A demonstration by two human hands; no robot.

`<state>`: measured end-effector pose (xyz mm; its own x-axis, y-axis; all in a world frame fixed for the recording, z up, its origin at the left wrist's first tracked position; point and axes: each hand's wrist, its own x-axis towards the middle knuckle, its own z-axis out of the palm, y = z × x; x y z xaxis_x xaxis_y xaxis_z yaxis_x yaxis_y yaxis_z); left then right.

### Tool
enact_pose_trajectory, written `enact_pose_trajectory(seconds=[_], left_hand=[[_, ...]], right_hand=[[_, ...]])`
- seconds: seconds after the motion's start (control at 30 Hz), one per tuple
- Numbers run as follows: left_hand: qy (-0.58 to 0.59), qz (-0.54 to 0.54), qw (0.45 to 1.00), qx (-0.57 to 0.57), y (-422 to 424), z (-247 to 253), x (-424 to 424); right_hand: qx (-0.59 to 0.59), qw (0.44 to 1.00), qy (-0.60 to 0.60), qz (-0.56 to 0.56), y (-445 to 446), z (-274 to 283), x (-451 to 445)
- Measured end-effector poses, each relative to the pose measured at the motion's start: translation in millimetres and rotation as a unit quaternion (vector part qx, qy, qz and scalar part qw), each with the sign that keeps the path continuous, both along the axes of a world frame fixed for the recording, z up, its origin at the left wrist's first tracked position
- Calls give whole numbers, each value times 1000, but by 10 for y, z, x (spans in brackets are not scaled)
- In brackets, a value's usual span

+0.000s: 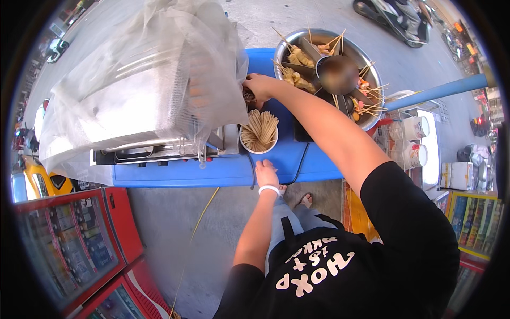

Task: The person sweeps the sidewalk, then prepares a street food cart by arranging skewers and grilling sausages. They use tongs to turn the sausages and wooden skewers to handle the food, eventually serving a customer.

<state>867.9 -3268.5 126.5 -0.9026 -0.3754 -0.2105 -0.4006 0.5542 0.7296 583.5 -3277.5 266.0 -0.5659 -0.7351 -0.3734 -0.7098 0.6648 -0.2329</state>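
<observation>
My right hand (259,87) reaches over the blue table (285,165) to a dark brown thing (249,97) beside the plastic-covered metal cooker; its fingertips are partly hidden, so a grip cannot be made out. A white cup (259,150) packed with thin wooden sticks (261,129) stands just in front of that hand. My left hand (266,173), a white band at its wrist, rests at the table's near edge with its fingers bent. Clear plastic sheeting (159,75) drapes over the metal cooker (159,153) at left.
A divided round steel pot (287,48) holds skewered food around a central well. A black cable (301,163) crosses the table's front edge. White tubs (416,155) sit in a wire rack at right, below a blue pole (438,93). Red display fridges (123,227) stand at left.
</observation>
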Motion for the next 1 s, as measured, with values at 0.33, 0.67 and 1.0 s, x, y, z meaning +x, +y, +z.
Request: enact_pose_trajectory(seconds=[0.33, 0.67, 1.0], left_hand=[[23, -70, 993, -94, 17, 2, 74], [-25, -2, 998, -51, 62, -11, 11], [162, 106, 908, 373, -228, 1630, -488]], right_hand=[[-226, 964, 46, -135, 73, -351, 212], [-300, 936, 53, -174, 85, -334, 356], [-357, 915, 53, -179, 176, -421, 384]])
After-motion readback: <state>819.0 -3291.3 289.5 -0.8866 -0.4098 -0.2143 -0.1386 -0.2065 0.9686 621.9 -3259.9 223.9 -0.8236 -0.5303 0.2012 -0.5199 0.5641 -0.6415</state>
